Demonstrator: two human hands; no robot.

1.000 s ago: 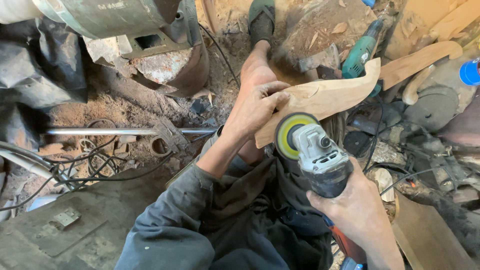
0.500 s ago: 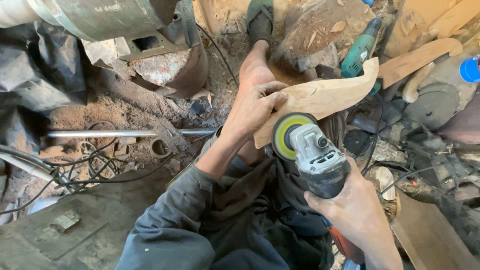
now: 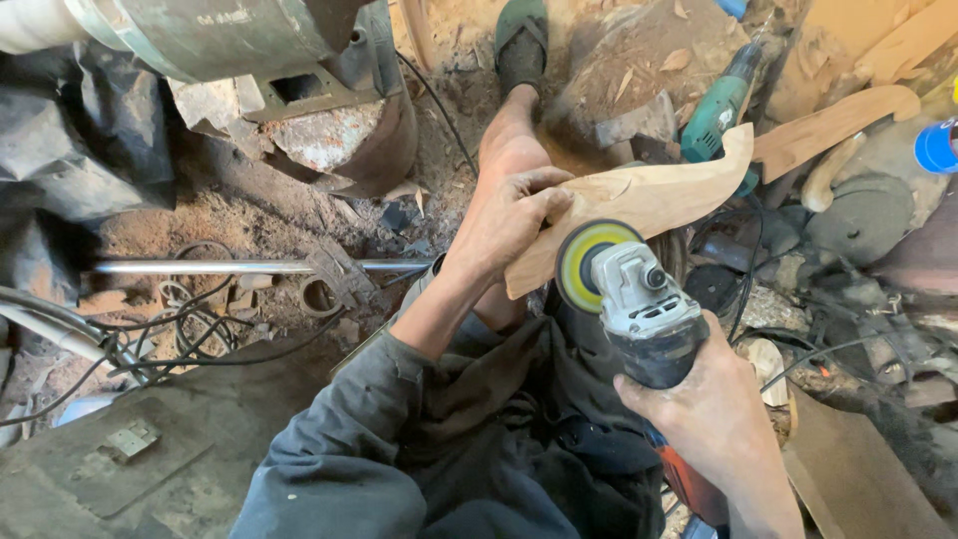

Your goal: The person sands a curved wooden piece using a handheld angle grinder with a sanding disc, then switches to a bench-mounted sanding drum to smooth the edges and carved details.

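The left hand [image 3: 509,215] was clamped on the curved wooden piece [image 3: 639,200], which rested across the person's leg, just as it had half a second before. The right hand [image 3: 714,414] gripped the angle grinder [image 3: 639,304], whose yellow-rimmed disc [image 3: 584,265] touched the wood's lower edge, having crept slightly leftward. A green drill [image 3: 720,110] lay beyond.

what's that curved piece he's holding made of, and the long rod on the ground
Curved piece: looks like raw, unfinished wood, pale tan with faint grain and a matte surface. Long rod: seemingly bare metal, grey with a bright sheen along its length.
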